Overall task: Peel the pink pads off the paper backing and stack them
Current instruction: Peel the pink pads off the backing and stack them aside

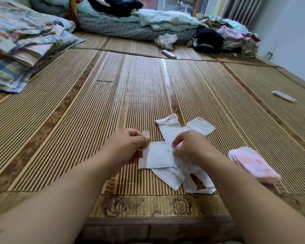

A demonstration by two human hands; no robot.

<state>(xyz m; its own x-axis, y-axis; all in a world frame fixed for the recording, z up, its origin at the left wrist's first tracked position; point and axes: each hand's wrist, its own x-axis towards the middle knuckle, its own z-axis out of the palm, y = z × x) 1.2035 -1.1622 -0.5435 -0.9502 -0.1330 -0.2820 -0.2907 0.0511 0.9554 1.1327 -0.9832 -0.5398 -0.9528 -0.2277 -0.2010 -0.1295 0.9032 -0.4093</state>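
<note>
A striped bamboo mat (77, 120) covers nearly the whole floor of the scene. Folded patchwork quilts (25, 41) are piled at the far left. More bedding (121, 23) runs along the far edge, and a heap of clothes (232, 37) slumps at the far right.

Nearer in, around the middle, loose white paper pieces (173, 129) lie scattered on the mat, some overlapping. Two are on the far side of the hands and a few more are on the near side.

To the right of them, apart from the litter, sits the stack of pink pads (252, 164), resting on the mat with its edges a bit fanned.

Both forearms reach in from the near edge. The left hand (127, 145) pinches the left edge of a white square sheet (158, 155), held just above the scattered pieces. A pale strip (146, 134) pokes up beside its fingertips. The right hand (192, 148) has its fingers curled in tight, nipping the sheet's right edge. Whether that sheet is pad or backing, I can't tell from here.

A small white stick-shaped object (168, 54) lies far off, and another (283, 96) lies out to the right.
</note>
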